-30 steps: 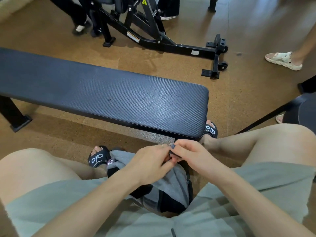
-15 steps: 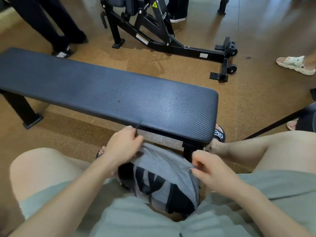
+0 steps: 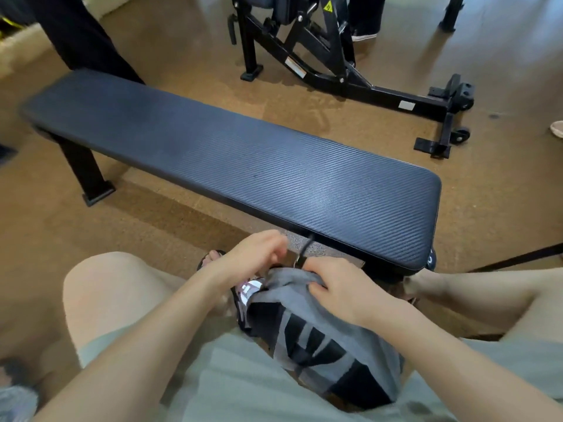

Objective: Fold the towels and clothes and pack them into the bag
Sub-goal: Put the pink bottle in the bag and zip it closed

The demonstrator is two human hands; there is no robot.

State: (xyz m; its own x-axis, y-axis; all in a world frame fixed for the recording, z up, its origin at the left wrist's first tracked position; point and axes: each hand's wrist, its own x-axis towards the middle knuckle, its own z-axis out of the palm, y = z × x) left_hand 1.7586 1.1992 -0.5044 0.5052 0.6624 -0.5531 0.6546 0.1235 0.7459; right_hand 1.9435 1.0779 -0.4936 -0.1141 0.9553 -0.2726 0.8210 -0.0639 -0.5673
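A grey and black bag (image 3: 329, 339) stands on the floor between my knees, with a pink and white label (image 3: 248, 289) at its left corner. My right hand (image 3: 341, 289) grips the grey fabric at the bag's top edge. My left hand (image 3: 253, 258) hovers just left of it with curled fingers, blurred by motion. A thin black pull cord (image 3: 305, 249) sticks up between the two hands; I cannot tell which hand holds it. No towels or clothes are in view outside the bag.
A long black padded bench (image 3: 243, 159) runs across in front of me, its near edge just beyond my hands. A black exercise machine frame (image 3: 335, 65) stands behind it. Other people's legs (image 3: 79, 35) and shoes (image 3: 365, 35) are at the far left and top.
My hands drew apart along the bag's top, then closed in again. My right hand has moved up onto the bag's top edge, and my view has tilted up and to the left.
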